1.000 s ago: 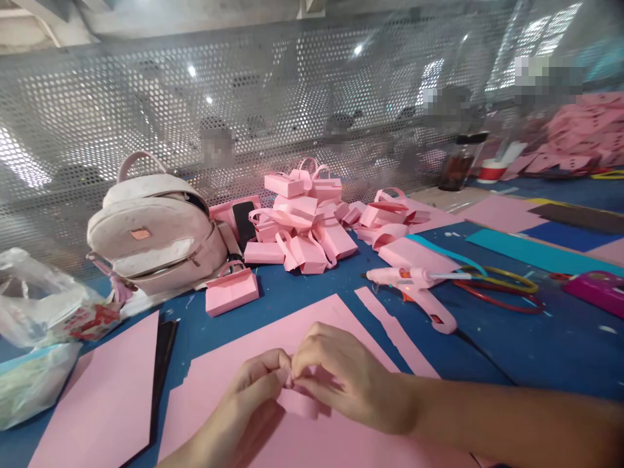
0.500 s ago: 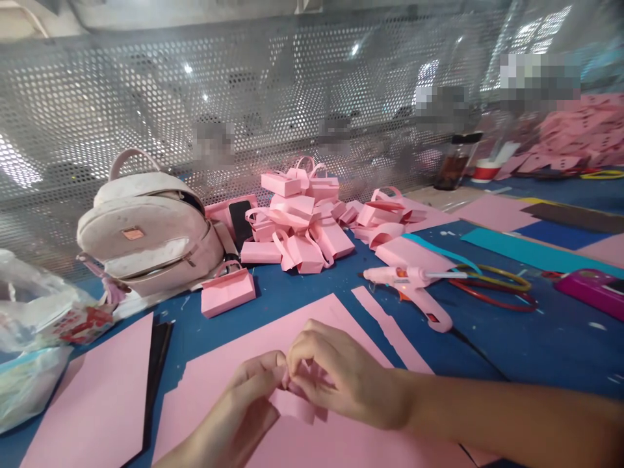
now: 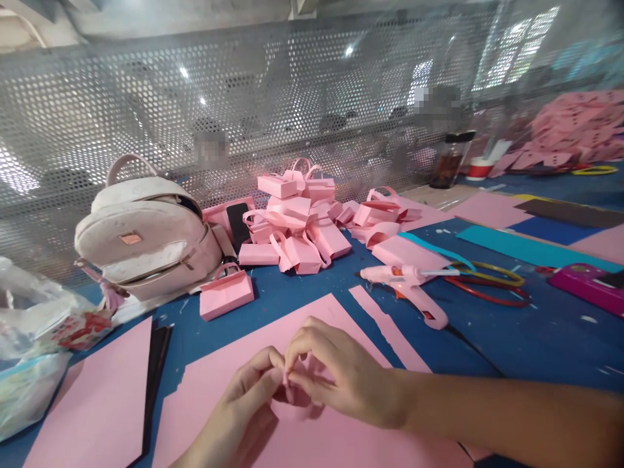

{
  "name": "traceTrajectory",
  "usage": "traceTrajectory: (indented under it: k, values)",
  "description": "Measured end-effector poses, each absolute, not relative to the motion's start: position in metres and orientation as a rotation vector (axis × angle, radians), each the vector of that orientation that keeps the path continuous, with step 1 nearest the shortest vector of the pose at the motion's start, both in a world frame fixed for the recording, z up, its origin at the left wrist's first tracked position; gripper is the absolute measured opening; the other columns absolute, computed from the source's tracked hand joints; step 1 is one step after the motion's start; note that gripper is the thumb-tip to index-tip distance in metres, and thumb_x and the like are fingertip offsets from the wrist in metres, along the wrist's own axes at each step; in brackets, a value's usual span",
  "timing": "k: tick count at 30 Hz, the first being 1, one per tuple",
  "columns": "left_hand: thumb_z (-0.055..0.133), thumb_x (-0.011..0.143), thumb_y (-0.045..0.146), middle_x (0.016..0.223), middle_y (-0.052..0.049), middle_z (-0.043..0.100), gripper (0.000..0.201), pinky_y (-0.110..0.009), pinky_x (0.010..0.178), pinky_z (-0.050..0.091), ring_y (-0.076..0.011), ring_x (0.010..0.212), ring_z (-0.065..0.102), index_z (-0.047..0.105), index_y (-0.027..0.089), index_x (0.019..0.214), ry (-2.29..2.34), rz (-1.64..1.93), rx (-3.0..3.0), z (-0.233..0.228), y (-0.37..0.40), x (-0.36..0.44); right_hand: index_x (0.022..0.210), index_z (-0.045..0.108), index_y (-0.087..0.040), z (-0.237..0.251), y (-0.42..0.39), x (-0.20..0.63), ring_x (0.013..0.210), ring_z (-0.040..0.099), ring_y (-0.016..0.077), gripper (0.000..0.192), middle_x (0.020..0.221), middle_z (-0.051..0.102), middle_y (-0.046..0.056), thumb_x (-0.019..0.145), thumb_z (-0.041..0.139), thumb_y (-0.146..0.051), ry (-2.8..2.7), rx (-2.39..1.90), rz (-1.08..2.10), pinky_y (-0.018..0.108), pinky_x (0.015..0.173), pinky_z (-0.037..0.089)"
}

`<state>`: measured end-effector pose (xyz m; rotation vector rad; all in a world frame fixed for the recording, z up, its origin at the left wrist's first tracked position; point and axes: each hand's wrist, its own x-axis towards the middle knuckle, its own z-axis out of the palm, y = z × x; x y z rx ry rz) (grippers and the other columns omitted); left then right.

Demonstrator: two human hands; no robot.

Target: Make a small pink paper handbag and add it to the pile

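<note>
Between my hands is a small curled piece of pink paper (image 3: 298, 408), partly hidden by the fingers. My left hand (image 3: 256, 393) pinches it from the left with thumb and forefinger. From the right, my right hand (image 3: 341, 377) grips it, fingertips bent and almost touching the left ones. Both hands are just above large pink paper sheets (image 3: 234, 364) lying on the blue table. Beyond the right hand lies a torn-edged pink paper strip (image 3: 385, 322). A pink hot glue gun (image 3: 404, 283) rests on its side farther off.
Ahead stand a pile of small pink paper bags (image 3: 297, 227), a single paper bag (image 3: 227, 294) and a pale backpack (image 3: 141, 234). Left are plastic bags (image 3: 29, 390) and more pink sheets (image 3: 97, 390). Rightward lie scissors (image 3: 487, 286), a magenta tool (image 3: 585, 286) and a dark jar (image 3: 448, 162).
The fingers have shifted slightly on the pink paper, whose curled part sits a little differently beneath them. My view has moved a little; the other things stay put.
</note>
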<state>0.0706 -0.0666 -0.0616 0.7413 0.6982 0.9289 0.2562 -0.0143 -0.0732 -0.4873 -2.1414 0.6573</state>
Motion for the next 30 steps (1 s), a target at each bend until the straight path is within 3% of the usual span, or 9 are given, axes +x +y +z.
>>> traceTrajectory:
  k: [15,23,30]
  values:
    - [0.072,0.091,0.041,0.078,-0.002,0.062,0.027,-0.026,0.075,0.042,-0.0129,0.074,0.056,0.064,0.016,0.083,0.743,0.946,0.797,-0.078,-0.067,0.067,0.097,0.054,-0.023,-0.069,-0.021,0.254,0.075,0.055,0.0122,0.011,0.088,0.058,-0.001,0.091,0.062,-0.016,-2.071,-0.624,0.829,0.024,0.069,0.046]
    - [0.069,0.093,0.041,0.079,-0.002,0.06,0.024,-0.031,0.083,0.043,-0.0157,0.081,0.055,0.063,0.019,0.083,0.703,1.01,0.789,-0.083,-0.069,0.067,0.096,0.057,-0.025,-0.069,-0.02,0.253,0.081,0.057,0.0115,0.018,0.09,0.06,-0.004,0.089,0.067,-0.012,-2.002,-0.676,0.851,0.024,0.072,0.046]
    - [0.067,0.094,0.041,0.08,-0.002,0.06,0.025,-0.026,0.075,0.039,-0.0142,0.079,0.054,0.064,0.018,0.084,0.691,1.037,0.838,-0.094,-0.068,0.064,0.092,0.057,-0.024,-0.069,-0.021,0.253,0.079,0.057,0.0112,0.02,0.087,0.06,-0.004,0.086,0.07,-0.011,-1.973,-0.696,0.861,0.023,0.071,0.045]
